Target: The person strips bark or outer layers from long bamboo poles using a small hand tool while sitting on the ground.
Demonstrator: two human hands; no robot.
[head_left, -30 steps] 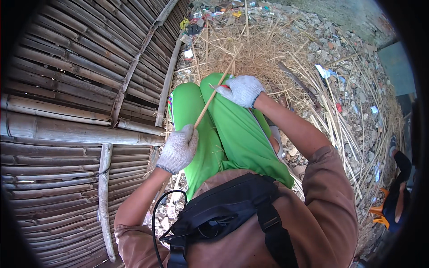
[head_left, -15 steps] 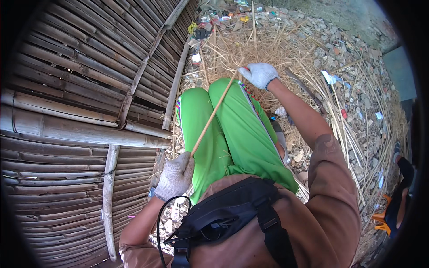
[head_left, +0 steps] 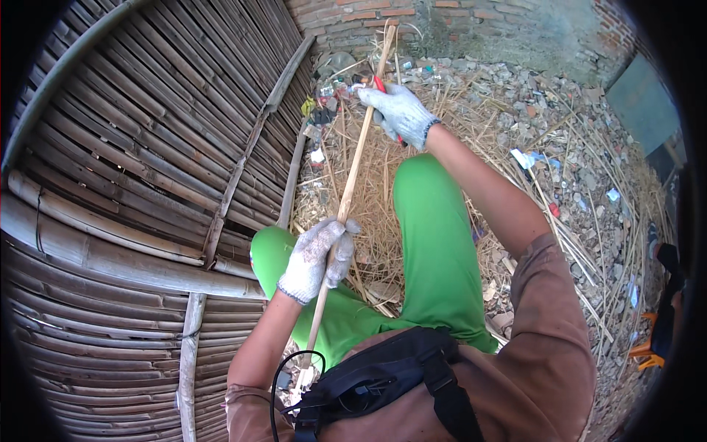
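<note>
A long, pale bamboo strip (head_left: 356, 163) slants from beside my waist up toward the far wall, passing between my parted knees. My left hand (head_left: 313, 254), in a whitish knitted glove, is closed round its middle. Farther up, my gloved right hand (head_left: 403, 112) grips a red tool (head_left: 380, 84) whose red ends show on both sides of the fist. Its kind cannot be made out, since the glove covers most of it. The right fingers lie against the strip near its far end, where a thin curled shaving stands off.
A bamboo slat wall (head_left: 132, 140) rises close on my left. Straw-like shavings (head_left: 375, 177) cover the rubble ground, with loose bamboo strips (head_left: 574, 250) at the right. Beyond stands a brick wall (head_left: 479, 33). At the right rim, a person's dark sleeve (head_left: 665, 313) shows near something orange (head_left: 648, 346).
The strip has swung more upright and reaches farther away. My left hand has moved up and forward, my right slightly up and left. My knees have parted, and the view shows more far wall.
</note>
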